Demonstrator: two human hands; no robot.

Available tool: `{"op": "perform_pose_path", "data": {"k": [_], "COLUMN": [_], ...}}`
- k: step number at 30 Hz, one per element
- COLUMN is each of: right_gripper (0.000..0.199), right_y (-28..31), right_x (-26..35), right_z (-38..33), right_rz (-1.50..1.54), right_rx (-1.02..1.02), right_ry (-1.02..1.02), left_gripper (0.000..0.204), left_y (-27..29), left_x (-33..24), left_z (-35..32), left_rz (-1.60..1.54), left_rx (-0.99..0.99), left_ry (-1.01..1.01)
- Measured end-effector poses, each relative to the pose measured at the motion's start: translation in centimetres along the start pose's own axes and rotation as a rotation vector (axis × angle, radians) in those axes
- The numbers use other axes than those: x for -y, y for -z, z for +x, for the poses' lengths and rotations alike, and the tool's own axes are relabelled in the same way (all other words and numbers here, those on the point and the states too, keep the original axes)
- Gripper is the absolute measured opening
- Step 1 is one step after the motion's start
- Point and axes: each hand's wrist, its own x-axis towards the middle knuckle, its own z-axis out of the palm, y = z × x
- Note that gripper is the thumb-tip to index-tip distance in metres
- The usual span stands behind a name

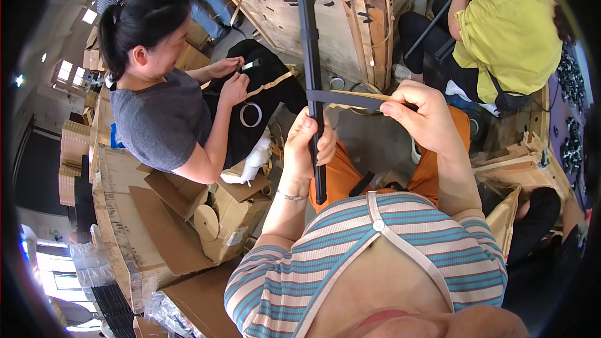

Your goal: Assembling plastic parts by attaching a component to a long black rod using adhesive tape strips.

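Observation:
A long black bar stands almost upright before me, running from the top of the view down to my lap. My left hand is wrapped round its lower part. Level with the top of that hand, a flat dark strip with a yellowish edge leaves the bar and stretches to the right. Its far end is pinched between the thumb and fingers of my right hand. The strip looks taut and touches the bar at its left end. Higher up, a thicker dark band shows around the bar.
A seated person in grey at the left holds a small object. Another in a yellow-green top sits at the far right. A wooden crate stands ahead. Open cardboard boxes are at my left, and a white tape roll lies beyond.

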Motion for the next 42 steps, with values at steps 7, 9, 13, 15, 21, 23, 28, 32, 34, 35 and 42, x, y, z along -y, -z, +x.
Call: {"op": "perform_pose_path", "data": {"k": [7, 9, 13, 15, 21, 23, 28, 32, 34, 35, 42], "right_gripper": [0.018, 0.018, 0.019, 0.019, 0.020, 0.021, 0.021, 0.019, 0.019, 0.019, 0.018], "right_y": [0.9, 0.7, 0.5, 1.0, 1.0, 0.9, 0.7, 0.8, 1.0, 1.1, 0.4], "right_x": [-0.4, -0.5, -0.5, -0.4, -0.2, -0.3, -0.5, -1.2, -1.7, -1.8, -3.3], "right_z": [-0.1, 0.0, 0.2, 0.1, 0.3, 0.4, 0.6, 0.9, 1.1, 1.2, 1.8], "right_rz": [-0.002, 0.021, 0.067, 0.023, -0.019, -0.019, -0.067, -0.075, -0.036, -0.037, 0.054], "right_rx": [0.008, 0.004, -0.007, -0.023, -0.038, -0.035, -0.024, -0.063, -0.050, -0.048, -0.005], "right_ry": [-0.017, -0.003, -0.010, 0.020, 0.028, 0.017, 0.032, 0.091, 0.079, 0.079, 0.034], "left_gripper": [0.034, 0.034, 0.033, 0.033, 0.027, 0.028, 0.027, 0.029, 0.034, 0.034, 0.036], "left_y": [0.3, 0.4, 1.2, 1.4, 2.2, 2.2, 2.4, 2.2, 2.6, 2.6, 1.4], "left_x": [-0.3, -0.1, 0.3, 0.4, 0.9, 1.1, 1.1, 0.1, -0.2, -0.2, -0.5], "left_z": [-0.2, -0.1, 0.1, 0.2, 0.5, 0.3, 0.4, 0.1, -0.1, -0.1, -0.3], "left_rz": [-0.264, -0.320, -0.415, -0.322, 0.132, 0.346, 0.476, 0.105, -0.209, -0.211, -0.677], "left_rx": [0.122, 0.112, 0.117, 0.079, -0.154, -0.294, -0.330, -0.156, 0.081, 0.081, 0.293], "left_ry": [0.158, 0.188, 0.239, 0.214, 0.084, 0.025, -0.055, 0.060, 0.138, 0.137, 0.243]}}
